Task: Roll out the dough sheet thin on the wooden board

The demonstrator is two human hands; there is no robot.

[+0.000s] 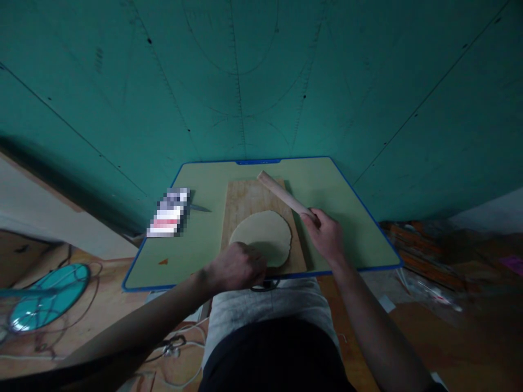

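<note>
A flat, roundish sheet of dough (265, 234) with a slightly ragged edge lies on a wooden board (249, 195). My left hand (241, 265) is closed over the near left edge of the dough. Its fingertips are turned down out of sight, so whether they pinch the dough is hidden. In my right hand (327, 231) is one end of a wooden rolling pin (284, 194), with the fingers wrapped round it. The pin slants up to the left, raised off the dough above the board's far right part.
Under the board is a pale green table (343, 201) with a blue rim, set against a green wall (245, 81). On its left lie a blurred-out packet (168, 212), a knife blade (200, 208) and a small orange triangular piece (163, 262). Cables (183, 343) run across the floor.
</note>
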